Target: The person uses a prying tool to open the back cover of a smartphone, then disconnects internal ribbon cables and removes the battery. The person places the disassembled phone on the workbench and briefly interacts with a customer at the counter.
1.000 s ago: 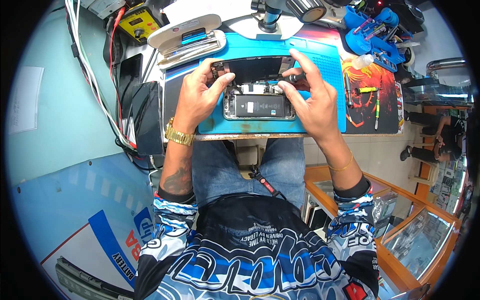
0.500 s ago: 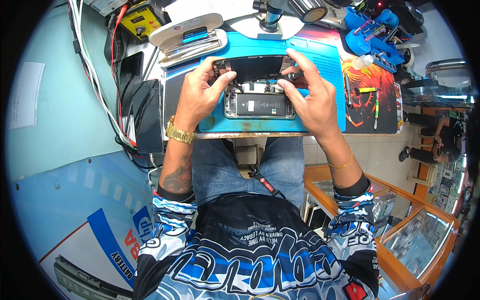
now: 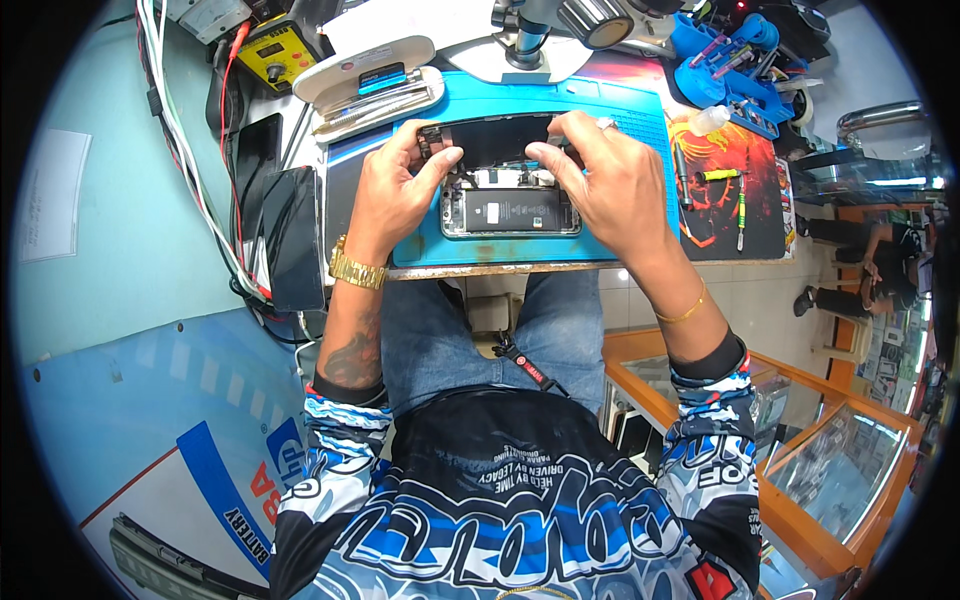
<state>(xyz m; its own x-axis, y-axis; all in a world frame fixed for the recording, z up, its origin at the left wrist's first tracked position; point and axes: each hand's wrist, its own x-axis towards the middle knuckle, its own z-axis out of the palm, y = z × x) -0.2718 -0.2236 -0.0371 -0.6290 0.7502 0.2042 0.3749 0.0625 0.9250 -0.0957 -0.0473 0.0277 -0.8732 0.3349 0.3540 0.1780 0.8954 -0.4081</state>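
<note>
An opened phone body with its black battery showing lies flat on a blue work mat. Its black screen panel is lifted up along the far edge of the body. My left hand grips the left end of the screen panel, thumb pressed near the corner. My right hand, with a ring, pinches the panel's right end. Both hands rest partly over the phone body and hide its sides.
A white open tool case sits at the far left of the mat. Two dark phones lie left of the mat beside hanging cables. A microscope base, a yellow meter, a blue tool holder and screwdrivers surround it.
Both hands stay on the screen panel and phone body; my fingers have shifted only slightly along the panel's far edge.
</note>
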